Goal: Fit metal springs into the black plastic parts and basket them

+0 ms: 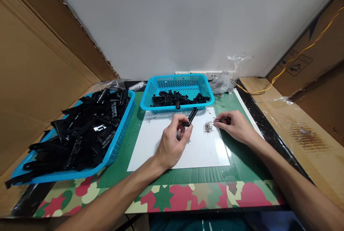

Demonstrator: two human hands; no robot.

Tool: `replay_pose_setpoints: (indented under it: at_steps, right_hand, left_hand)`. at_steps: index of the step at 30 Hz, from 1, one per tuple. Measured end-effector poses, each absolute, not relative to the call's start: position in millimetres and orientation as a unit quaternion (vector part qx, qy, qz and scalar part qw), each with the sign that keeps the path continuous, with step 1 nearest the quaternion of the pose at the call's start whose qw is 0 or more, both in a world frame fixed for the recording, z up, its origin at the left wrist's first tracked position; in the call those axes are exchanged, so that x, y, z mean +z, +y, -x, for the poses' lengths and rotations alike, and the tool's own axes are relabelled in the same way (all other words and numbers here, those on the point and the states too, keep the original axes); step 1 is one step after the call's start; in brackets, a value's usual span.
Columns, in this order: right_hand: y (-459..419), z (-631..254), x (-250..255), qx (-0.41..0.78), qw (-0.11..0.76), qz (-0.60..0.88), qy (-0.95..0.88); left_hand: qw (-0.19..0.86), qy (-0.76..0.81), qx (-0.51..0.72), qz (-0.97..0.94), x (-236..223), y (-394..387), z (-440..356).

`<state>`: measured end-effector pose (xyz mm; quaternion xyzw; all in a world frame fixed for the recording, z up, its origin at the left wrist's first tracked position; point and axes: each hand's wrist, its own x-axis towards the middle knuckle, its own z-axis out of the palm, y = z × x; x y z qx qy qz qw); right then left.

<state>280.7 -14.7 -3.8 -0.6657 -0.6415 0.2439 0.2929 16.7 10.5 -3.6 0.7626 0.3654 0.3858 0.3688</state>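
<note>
My left hand [174,141] is closed, pinching a slim black plastic part [192,116] between thumb and fingers, above a white sheet [150,152]. The part tilts up and away to the right. In my right hand [236,127], closed at the sheet's right edge, are tweezers [225,120]; their thin metal tip points left, and most of them is hidden by the fingers. Just left of that tip lies a pile of tiny metal pieces [208,127], too small to make out singly. More tiny pieces are partly hidden behind my left hand.
A blue basket [177,108] with black parts stands behind the sheet. On the left, a larger blue basket [118,139] is heaped with black parts [80,134]. Cardboard walls flank both sides; a yellow cable [281,71] hangs at right. Clear plastic bags [223,82] lie by the wall.
</note>
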Motion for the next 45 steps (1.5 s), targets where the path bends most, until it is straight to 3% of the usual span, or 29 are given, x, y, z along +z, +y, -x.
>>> replay_pose_setpoints:
  at_steps: [12,20,25,34,45]
  right_hand:
    - [-16.9,-282.9,3.1,0.328,0.354,0.598,-0.640]
    - [-33.2,-239.2,11.9,0.474,0.520,0.482,-0.523]
    - [-40.1,-215.3,0.5,0.551,0.521,0.433,-0.488]
    - [-44.7,-218.7,10.6,0.402,0.494,0.494,-0.592]
    - [-44.6,-234.7,12.7,0.214,0.412,0.466,-0.753]
  left_hand:
    - [0.340,0.305,0.348,-0.818,2.1,9.7,-15.7]
    - [0.445,0.327,0.366,-0.749,9.4,6.5,-21.6]
    - [0.505,0.317,0.400,-0.696,12.0,4.1,-26.6]
    - [0.551,0.324,0.371,-0.673,10.3,3.4,-26.1]
    - [0.379,0.311,0.315,-0.813,4.3,5.1,-18.0]
